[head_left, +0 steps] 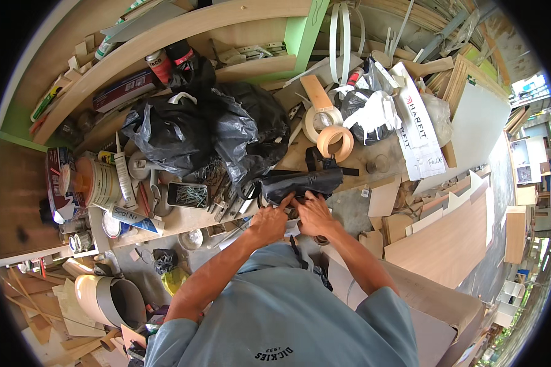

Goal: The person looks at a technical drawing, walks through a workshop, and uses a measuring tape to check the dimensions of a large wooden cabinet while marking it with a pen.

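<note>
**Both hands at a black pouch on the bench**

Here both hands meet at the near edge of a cluttered bench; the left hand (269, 221) is curled shut on the near-left lip of a black pouch (303, 183), and the right hand (312, 213) presses on the pouch's near side, its fingers bent over something small (too hidden to name); whether they pinch it I cannot tell.

The pouch lies across the middle of the bench, just near of a tape roll (335, 142) and right of a heap of black bags (196, 125); an open tray of nails (188, 195) sits to its left, with sealant tubes (123, 177) and tins further left; boards (447, 244) lean at the right.

By my judgement the step in hand is opening or feeding the pouch at its mouth; the next move would call for the left hand to hold the lip taut while the right works at the opening, with care not to knock the loose tools beside it.
</note>
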`<action>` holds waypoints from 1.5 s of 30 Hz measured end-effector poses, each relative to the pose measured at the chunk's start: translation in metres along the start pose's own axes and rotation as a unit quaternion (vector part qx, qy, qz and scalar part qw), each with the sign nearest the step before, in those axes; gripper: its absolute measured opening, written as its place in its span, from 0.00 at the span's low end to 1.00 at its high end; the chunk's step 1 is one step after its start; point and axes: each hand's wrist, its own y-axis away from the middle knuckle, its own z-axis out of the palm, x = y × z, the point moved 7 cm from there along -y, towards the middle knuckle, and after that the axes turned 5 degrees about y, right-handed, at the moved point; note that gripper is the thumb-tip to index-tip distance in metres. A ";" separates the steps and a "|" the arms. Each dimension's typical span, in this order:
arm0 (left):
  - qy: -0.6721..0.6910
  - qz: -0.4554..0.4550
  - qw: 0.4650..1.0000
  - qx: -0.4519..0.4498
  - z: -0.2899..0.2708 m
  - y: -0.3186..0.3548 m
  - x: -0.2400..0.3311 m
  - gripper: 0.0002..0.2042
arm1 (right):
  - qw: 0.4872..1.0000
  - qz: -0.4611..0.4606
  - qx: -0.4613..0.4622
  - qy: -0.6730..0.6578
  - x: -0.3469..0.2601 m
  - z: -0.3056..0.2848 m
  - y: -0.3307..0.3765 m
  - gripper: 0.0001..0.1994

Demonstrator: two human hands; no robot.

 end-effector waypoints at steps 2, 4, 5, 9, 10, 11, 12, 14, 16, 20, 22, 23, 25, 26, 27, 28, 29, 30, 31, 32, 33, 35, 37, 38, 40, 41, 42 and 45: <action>0.014 0.004 1.000 0.002 -0.002 0.001 -0.003 0.14 | 1.000 -0.001 -0.002 -0.015 0.000 -0.006 -0.005 0.28; 0.023 0.007 1.000 0.016 -0.003 0.001 -0.006 0.14 | 0.999 -0.019 0.019 -0.034 0.001 -0.015 -0.008 0.24; 0.027 0.009 0.999 0.023 -0.004 0.001 -0.007 0.13 | 0.997 -0.040 0.041 -0.046 0.000 -0.019 -0.008 0.21; 0.064 0.031 0.996 0.047 -0.016 0.003 -0.009 0.11 | 0.994 -0.098 0.038 0.006 0.001 -0.022 -0.011 0.14; 0.063 0.036 0.996 0.052 -0.018 0.003 -0.009 0.11 | 0.995 -0.091 0.014 0.031 0.001 -0.023 -0.012 0.14; 0.061 0.041 0.996 0.057 -0.019 0.003 -0.009 0.11 | 0.995 -0.084 -0.011 0.056 0.001 -0.023 -0.013 0.13; 0.058 0.044 0.995 0.062 -0.021 0.004 -0.010 0.10 | 0.993 -0.079 -0.035 0.079 -0.001 -0.027 -0.014 0.13; 0.084 0.047 0.991 0.095 -0.026 0.008 -0.015 0.10 | 0.991 -0.095 -0.004 0.091 -0.002 -0.043 -0.014 0.13; 0.107 0.055 0.986 0.113 -0.033 0.011 -0.022 0.10 | 0.990 -0.119 0.052 0.059 0.006 -0.057 -0.013 0.13; 0.103 0.065 0.989 0.086 -0.044 0.006 -0.029 0.10 | 0.970 -0.164 0.175 -0.042 0.029 -0.072 -0.009 0.18; 0.113 0.077 0.988 0.070 -0.046 0.001 -0.032 0.10 | 0.953 -0.175 0.230 -0.094 0.027 -0.089 -0.007 0.20; 0.130 0.093 0.986 0.056 -0.047 -0.004 -0.032 0.12 | 0.948 -0.155 0.249 -0.125 0.030 -0.097 -0.003 0.22; 0.152 0.102 0.982 0.055 -0.044 -0.013 -0.037 0.12 | 0.931 -0.132 0.289 -0.182 0.040 -0.102 0.000 0.22; 0.162 0.107 0.979 0.055 -0.043 -0.017 -0.039 0.12 | 0.920 -0.120 0.309 -0.210 0.045 -0.104 0.001 0.22; 0.162 0.111 0.979 0.062 -0.043 -0.021 -0.040 0.11 | 0.896 -0.116 0.339 -0.262 0.054 -0.108 0.002 0.22; 0.162 0.115 0.978 0.068 -0.043 -0.024 -0.043 0.11 | 0.877 -0.088 0.365 -0.299 0.062 -0.108 0.003 0.21; 0.162 0.120 0.977 0.075 -0.044 -0.027 -0.046 0.11 | 0.847 -0.064 0.398 -0.347 0.073 -0.107 0.005 0.19; 0.172 0.104 0.977 0.077 -0.049 -0.031 -0.049 0.11 | 0.810 -0.039 0.431 -0.395 0.081 -0.108 0.008 0.17; 0.181 0.088 0.976 0.079 -0.053 -0.036 -0.053 0.11 | 0.740 -0.009 0.455 -0.494 0.089 -0.104 0.009 0.16; 0.190 0.072 0.976 0.080 -0.057 -0.039 -0.056 0.11 | 0.656 0.009 0.480 -0.583 0.098 -0.099 0.010 0.17; 0.187 0.075 0.976 0.082 -0.061 -0.040 -0.055 0.11 | 0.624 0.041 0.514 -0.587 0.107 -0.097 0.012 0.16; 0.203 0.067 0.970 0.114 -0.061 -0.043 -0.059 0.12 | 0.531 0.100 0.565 -0.623 0.124 -0.088 0.015 0.13; 0.227 0.032 0.967 0.112 -0.060 -0.050 -0.064 0.12 | 0.400 0.153 0.596 -0.680 0.137 -0.068 0.020 0.10; 0.238 0.043 0.963 0.118 -0.060 -0.049 -0.063 0.11 | 0.401 0.159 0.597 -0.677 0.139 -0.060 0.021 0.09; 0.261 0.066 0.954 0.133 -0.059 -0.043 -0.062 0.11 | 0.405 0.166 0.598 -0.671 0.142 -0.049 0.023 0.08; 0.241 0.087 0.957 0.137 -0.057 -0.037 -0.061 0.10 | 0.440 0.184 0.548 -0.687 0.142 -0.047 0.022 0.10; 0.228 0.102 0.957 0.149 -0.054 -0.029 -0.059 0.09 | 0.569 0.170 0.551 -0.587 0.134 -0.064 0.025 0.10; 0.194 0.125 0.953 0.197 -0.050 -0.007 -0.056 0.09 | 0.805 0.102 0.463 -0.357 0.102 -0.086 0.010 0.14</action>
